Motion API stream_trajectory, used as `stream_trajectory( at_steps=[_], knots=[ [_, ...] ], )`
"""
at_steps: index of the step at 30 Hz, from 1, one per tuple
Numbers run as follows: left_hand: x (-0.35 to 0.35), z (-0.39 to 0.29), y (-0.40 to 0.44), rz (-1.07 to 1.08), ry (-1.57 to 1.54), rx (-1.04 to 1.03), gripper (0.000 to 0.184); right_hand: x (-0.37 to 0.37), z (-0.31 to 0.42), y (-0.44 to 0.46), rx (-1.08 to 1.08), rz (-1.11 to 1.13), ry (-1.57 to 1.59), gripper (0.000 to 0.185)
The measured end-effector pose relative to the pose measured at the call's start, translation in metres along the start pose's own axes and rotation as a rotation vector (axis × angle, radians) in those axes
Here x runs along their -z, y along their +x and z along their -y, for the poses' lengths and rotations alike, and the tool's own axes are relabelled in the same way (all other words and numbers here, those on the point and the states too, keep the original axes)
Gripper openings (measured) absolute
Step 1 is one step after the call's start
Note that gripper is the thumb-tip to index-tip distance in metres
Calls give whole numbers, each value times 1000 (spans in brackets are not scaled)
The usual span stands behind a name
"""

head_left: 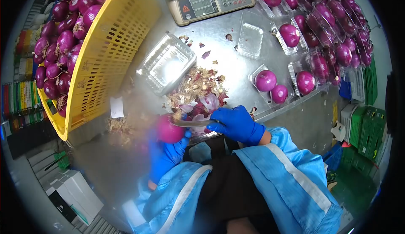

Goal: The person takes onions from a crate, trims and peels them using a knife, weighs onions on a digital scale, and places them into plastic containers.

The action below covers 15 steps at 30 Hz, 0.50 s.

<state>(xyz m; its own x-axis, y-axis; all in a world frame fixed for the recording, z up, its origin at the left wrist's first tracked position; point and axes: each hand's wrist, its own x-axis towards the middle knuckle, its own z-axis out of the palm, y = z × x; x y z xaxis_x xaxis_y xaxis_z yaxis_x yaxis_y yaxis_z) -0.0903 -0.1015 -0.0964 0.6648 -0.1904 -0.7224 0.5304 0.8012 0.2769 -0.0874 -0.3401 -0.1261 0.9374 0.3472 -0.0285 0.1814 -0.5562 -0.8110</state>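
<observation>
Blue gloves cover both hands. My left hand is closed round a red onion, holding it from below near the table's front edge; a blur lies over this side of the view. In my right hand is a knife, its blade pointing left and touching or nearly touching the onion's root end. Just beyond the hands lies a pile of onion skins and root trimmings. An empty clear plastic tray rests behind the pile, slightly to the left.
A yellow crate full of red onions leans at the left. The scale stands at the back. Clear trays with onions are stacked at the right, near another clear tray and a tray holding two onions.
</observation>
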Motion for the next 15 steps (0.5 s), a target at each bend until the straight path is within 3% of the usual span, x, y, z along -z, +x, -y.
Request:
stream_trajectory(
  at_steps=[2, 3, 5, 8, 9, 12, 13, 15],
  knots=[
    [-7, 0, -10, 27, 16, 153, 78, 5, 0, 5, 83, -8, -50, 22],
    [-13, 3, -13, 43, 87, 125, 82, 5, -6, 5, 57, 7, -18, 22],
    [1, 1, -11, 108, -119, 230, 68, 4, -25, -4, 0, 38, 45, 21],
    [0, -10, -8, 72, -219, 274, 62, -4, -52, -26, -273, 113, 29, 22],
    [0, -12, -12, 21, -215, 274, 62, -6, -51, -29, -220, 152, 81, 24],
    [9, -6, -12, 195, -229, 395, 63, 5, -14, -8, 34, 67, 85, 26],
    [9, -6, -11, 214, -191, 455, 63, 12, -5, -1, 58, 129, 55, 28],
    [-9, 1, -13, 97, -187, 415, 63, 19, 6, 9, 117, 127, -51, 29]
  ],
)
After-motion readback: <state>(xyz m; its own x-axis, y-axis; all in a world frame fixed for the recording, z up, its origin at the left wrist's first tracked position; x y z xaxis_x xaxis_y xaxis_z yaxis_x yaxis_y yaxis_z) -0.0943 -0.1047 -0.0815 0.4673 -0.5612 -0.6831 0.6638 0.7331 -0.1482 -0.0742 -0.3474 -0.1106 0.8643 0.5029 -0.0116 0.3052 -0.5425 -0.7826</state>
